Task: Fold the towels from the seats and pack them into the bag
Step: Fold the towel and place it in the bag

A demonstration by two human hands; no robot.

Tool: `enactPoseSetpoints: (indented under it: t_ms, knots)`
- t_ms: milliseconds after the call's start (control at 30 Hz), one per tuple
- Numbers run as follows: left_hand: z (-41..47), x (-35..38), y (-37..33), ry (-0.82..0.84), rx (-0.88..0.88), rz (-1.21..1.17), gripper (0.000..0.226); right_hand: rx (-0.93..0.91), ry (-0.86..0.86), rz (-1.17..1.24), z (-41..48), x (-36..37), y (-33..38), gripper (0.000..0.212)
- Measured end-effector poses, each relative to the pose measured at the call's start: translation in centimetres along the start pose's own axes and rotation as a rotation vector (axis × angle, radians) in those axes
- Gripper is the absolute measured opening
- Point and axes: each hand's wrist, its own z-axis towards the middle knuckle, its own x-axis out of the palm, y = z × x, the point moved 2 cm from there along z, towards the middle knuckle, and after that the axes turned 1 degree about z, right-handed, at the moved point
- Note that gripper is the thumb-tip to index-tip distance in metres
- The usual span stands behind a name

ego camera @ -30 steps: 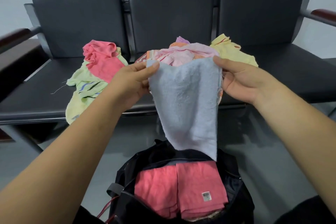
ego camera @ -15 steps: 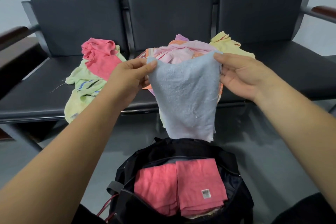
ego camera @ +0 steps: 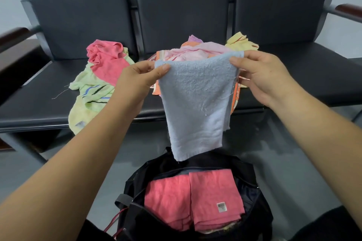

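A light blue towel (ego camera: 195, 103) hangs in the air in front of the seats. My left hand (ego camera: 137, 78) pinches its upper left corner and my right hand (ego camera: 260, 76) pinches its upper right corner. Its lower edge dangles just above the open black bag (ego camera: 254, 219) on the floor. Inside the bag lie folded pink towels (ego camera: 195, 197), one with a small label. On the left seat lie a crumpled pink towel (ego camera: 106, 60) and a pale green striped towel (ego camera: 88, 98). A pile of pink and orange towels (ego camera: 194, 51) and a yellow towel (ego camera: 242, 42) sit on the middle seat, partly hidden.
A row of black padded seats (ego camera: 39, 101) with dark wooden armrests (ego camera: 348, 9) stands ahead. The grey floor (ego camera: 284, 162) surrounds the bag. A red cord (ego camera: 115, 221) trails from the bag's left side.
The blue towel has been lifted a little, so its lower edge hangs higher above the bag. Both hands keep their pinch on the top corners.
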Motion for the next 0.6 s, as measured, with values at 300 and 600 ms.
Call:
enactPoseSetpoints:
  t_ms: [300,600]
  knots:
    - [-0.32,0.59,-0.32,0.069,0.062,-0.138,0.022,0.029,0.028,0.045,-0.02,0.28,-0.07,0.021]
    - [-0.12,0.17,-0.13,-0.054,0.117,0.099,0.028,-0.075,-0.031,-0.297,0.44,-0.41,0.46,0.02]
